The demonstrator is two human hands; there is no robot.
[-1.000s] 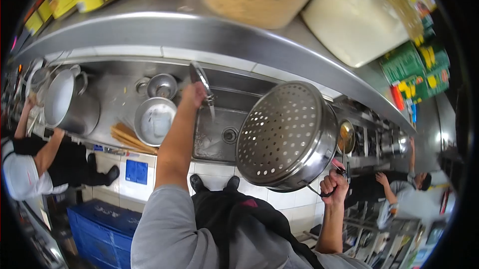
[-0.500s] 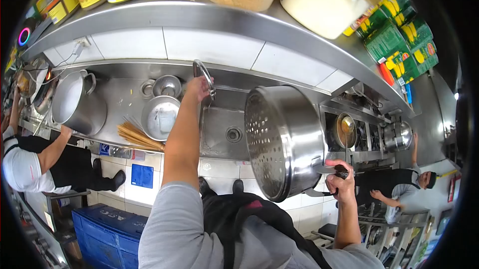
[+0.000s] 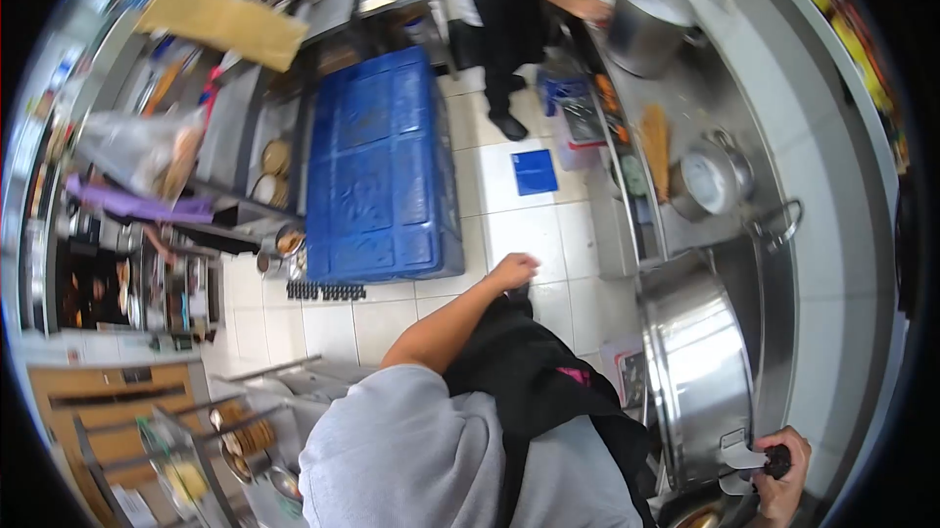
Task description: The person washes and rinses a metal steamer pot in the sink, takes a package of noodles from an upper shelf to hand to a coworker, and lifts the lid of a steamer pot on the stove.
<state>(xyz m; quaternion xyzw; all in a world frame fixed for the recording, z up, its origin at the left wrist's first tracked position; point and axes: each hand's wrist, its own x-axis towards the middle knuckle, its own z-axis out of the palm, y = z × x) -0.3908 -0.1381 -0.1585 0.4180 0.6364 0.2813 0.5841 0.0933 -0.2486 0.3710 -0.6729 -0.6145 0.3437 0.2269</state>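
- At the sink [image 3: 776,322], the big steel pot [image 3: 700,361] is held up on the right side of the body, with its round side turned to the top. It is tipped over, not stood flat. Whether its low edge is rested on the sink rim cannot be told.
- By the right hand [image 3: 786,474], the black handle [image 3: 776,460] is gripped, with the fingers closed around it. A long handle makes a big pot easier to hold tipped, it seems, and the hand is set off to one side of the wall.
- Out in front of the black apron [image 3: 524,352], the left hand [image 3: 513,271] is held away from the pot. Nothing can be seen in it. The fingers look a bit bent, but they are blurry — how far open they are cannot be told. The pot's weight seems to be left to the other side.
- Past the tap [image 3: 780,224], a small pan [image 3: 703,185] is set near some thin sticks [image 3: 656,151]. Up there they are out of the big pot's way — a handy spot, most likely.
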